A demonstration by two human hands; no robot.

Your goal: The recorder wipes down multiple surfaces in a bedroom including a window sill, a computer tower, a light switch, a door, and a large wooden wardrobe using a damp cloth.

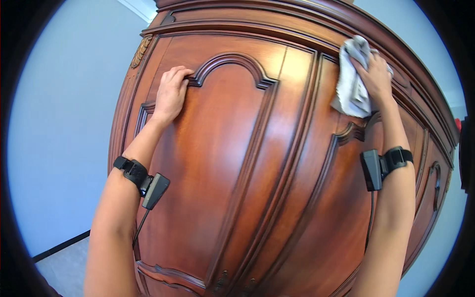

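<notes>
A large carved wooden wardrobe (222, 122) with raised-panel doors fills the view. At the upper right, my right hand (376, 76) holds a crumpled white and grey cloth (352, 85) against the top of a door, just under the cornice. My left hand (172, 91) rests on the left door, its fingertips on the arched panel moulding (230, 59); it holds nothing. Each forearm wears a black strap with a small dark device, the left one (156, 191) and the right one (372, 170), and a cable runs down from each.
A pale blue wall (66, 122) stands left of the wardrobe, with a dark baseboard (61, 245) above a grey floor (66, 267). The projecting cornice (297, 13) runs along the top. At the far right edge are a dark object (465, 156) and something small and red (458, 125).
</notes>
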